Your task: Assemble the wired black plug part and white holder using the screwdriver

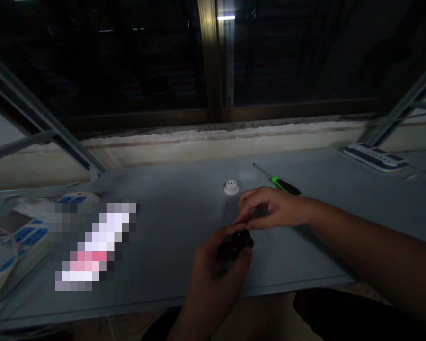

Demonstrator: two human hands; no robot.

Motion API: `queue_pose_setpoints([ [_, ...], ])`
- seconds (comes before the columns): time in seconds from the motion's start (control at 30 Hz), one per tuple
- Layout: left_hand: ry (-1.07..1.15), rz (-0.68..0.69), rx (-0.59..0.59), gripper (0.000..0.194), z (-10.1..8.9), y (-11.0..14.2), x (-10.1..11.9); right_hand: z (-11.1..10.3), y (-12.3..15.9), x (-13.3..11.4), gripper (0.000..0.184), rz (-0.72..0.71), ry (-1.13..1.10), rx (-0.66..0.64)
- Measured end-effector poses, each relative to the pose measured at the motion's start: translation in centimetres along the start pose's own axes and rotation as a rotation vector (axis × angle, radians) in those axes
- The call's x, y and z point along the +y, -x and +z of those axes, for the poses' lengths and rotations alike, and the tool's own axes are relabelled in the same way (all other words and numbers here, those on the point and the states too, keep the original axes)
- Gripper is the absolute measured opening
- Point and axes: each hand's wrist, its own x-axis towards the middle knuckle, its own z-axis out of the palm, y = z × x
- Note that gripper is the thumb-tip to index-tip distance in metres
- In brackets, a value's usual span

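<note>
Dark part (235,244): one, held above the table (156,265), near its front edge; shape and inside too dim to tell.
Left hand (213,274): grip curled closed about the part, thumb on the near side, fingers on the far side.
Right hand (275,208): thumb and fingertips drawn close together at the part's upper rim; whether this grip has hold of anything cannot be told.
Risks, as judged: a hard push by the right fingertips could turn the part out of the left grip; so close to the front edge, it might fall to the floor. Tiny dark bits (226,204), unidentified, lie just beside the right hand and could be brushed astray. The screwdriver (282,183), beyond the right wrist toward the back edge, could roll if knocked.
Containers: none made out. White round piece (231,187), mid-table toward the back edge: dark holes in top, contents not visible.
</note>
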Motion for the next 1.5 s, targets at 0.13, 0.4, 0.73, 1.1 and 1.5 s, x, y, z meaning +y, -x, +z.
queue_pose_setpoints([
  [0.13,0.024,-0.002,-0.009,0.029,-0.2,0.1,0.2,0.1,0.0,-0.1,0.02,-0.001,-0.005,0.014],
  [0.4,0.067,0.0,0.03,0.03,-0.2,0.1,0.1,0.5,-0.4,-0.5,0.011,-0.134,0.139,0.132],
  [0.73,-0.023,0.011,0.143,0.039,0.2,0.1,-0.3,0.0,0.5,-0.6,0.01,0.033,0.023,0.236],
  [1.1,0.021,-0.006,0.113,0.028,0.3,-0.2,0.2,0.5,0.4,-2.3,0.009,0.047,0.119,0.115],
  [1.5,0.009,-0.027,0.117,0.028,0.2,-0.4,0.5,0.6,0.3,-2.8,0.012,-0.021,0.237,0.098],
])
